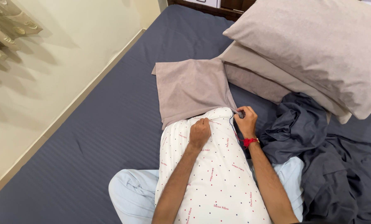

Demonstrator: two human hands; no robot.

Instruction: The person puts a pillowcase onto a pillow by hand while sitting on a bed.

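A white pillow (214,174) with small coloured dots lies lengthwise on my lap. Its far end sits just inside the open mouth of a taupe pillowcase (189,89) spread flat on the bed. My left hand (199,132) presses on top of the pillow near that end, fingers curled at the pillowcase's edge. My right hand (245,120), with a red thread band at the wrist, pinches the right side of the pillowcase opening beside the pillow.
Two large taupe pillows (314,54) are stacked at the upper right. A crumpled dark blue sheet (318,149) lies to the right. The striped navy bedsheet (111,124) covers the mattress; a cream wall (48,70) runs along the left.
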